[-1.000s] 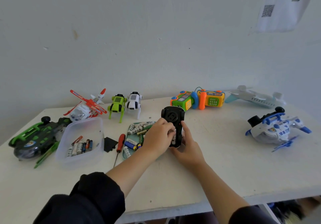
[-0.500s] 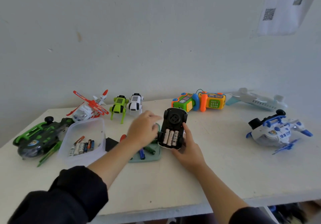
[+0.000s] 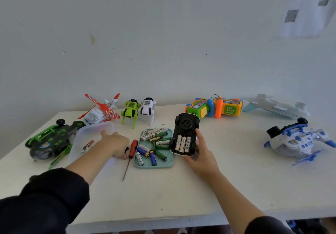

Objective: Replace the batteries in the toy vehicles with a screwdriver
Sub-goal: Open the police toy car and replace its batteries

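Observation:
A black toy car [image 3: 185, 134] lies upside down on the table, its compartment uncovered with three white batteries showing. My right hand [image 3: 201, 159] grips its near end and right side. My left hand [image 3: 115, 143] is down on the table between the clear plastic box [image 3: 94, 134] and the red-handled screwdriver [image 3: 131, 151]. Its fingers curl over the black battery cover [image 3: 126, 149], of which only a sliver shows. A teal tray [image 3: 154, 164] with several loose batteries sits just left of the car.
Toys ring the table: green-black helicopter [image 3: 51, 141], red-white helicopter [image 3: 100, 113], green robot dog [image 3: 130, 111], white robot dog [image 3: 148, 108], toy phones [image 3: 214, 107], white airplane [image 3: 276, 107], blue-white aircraft [image 3: 298, 140]. The clear box holds a few batteries. The table's front edge is near.
My left hand left the car and moved left past the tray, down onto the black cover beside the screwdriver. The car's three batteries are now uncovered. My right hand stays on the car.

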The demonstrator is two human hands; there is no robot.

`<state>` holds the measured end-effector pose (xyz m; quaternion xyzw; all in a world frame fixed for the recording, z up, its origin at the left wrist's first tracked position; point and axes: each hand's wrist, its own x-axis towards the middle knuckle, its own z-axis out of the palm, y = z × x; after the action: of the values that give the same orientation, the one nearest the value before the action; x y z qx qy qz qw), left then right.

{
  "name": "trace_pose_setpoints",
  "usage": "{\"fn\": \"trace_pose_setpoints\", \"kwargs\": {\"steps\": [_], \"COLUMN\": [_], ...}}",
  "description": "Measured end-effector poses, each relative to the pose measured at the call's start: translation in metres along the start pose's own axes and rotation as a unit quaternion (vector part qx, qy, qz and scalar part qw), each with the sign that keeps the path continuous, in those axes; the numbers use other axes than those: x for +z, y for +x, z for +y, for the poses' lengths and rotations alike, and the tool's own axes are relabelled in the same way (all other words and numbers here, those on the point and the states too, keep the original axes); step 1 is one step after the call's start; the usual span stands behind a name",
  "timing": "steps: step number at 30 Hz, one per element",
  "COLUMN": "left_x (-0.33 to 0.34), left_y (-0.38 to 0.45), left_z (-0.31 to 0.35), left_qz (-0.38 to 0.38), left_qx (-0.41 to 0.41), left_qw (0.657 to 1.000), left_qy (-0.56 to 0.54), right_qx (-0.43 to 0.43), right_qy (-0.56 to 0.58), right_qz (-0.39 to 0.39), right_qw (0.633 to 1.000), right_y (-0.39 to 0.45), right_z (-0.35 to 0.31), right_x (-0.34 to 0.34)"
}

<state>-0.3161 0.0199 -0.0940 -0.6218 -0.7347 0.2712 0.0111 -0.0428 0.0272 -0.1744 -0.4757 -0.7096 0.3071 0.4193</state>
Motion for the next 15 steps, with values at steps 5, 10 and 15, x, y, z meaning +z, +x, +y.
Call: {"fn": "trace_pose_setpoints", "kwargs": {"steps": [5, 10, 15], "left_x": [0.006, 0.017, 0.011], "left_y": [-0.006, -0.008, -0.004], "left_z": [0.002, 0.008, -0.003], "left_qz": [0.088, 0.169, 0.195], "left_qx": [0.011, -0.001, -0.015], "left_qw": [0.996, 0.986, 0.965], "left_qy": [0.002, 0.005, -0.177], "right_qx": [-0.002, 0.000, -0.001], "right_qy": [0.002, 0.005, 0.010], "right_qz": [-0.002, -0.005, -0.007], "right_qw": [1.000, 1.000, 1.000], "right_y": [-0.001, -0.002, -0.002], "right_z": [-0.001, -0.002, -0.004], "right_x": [-0.001, -0.001, -0.002]}}
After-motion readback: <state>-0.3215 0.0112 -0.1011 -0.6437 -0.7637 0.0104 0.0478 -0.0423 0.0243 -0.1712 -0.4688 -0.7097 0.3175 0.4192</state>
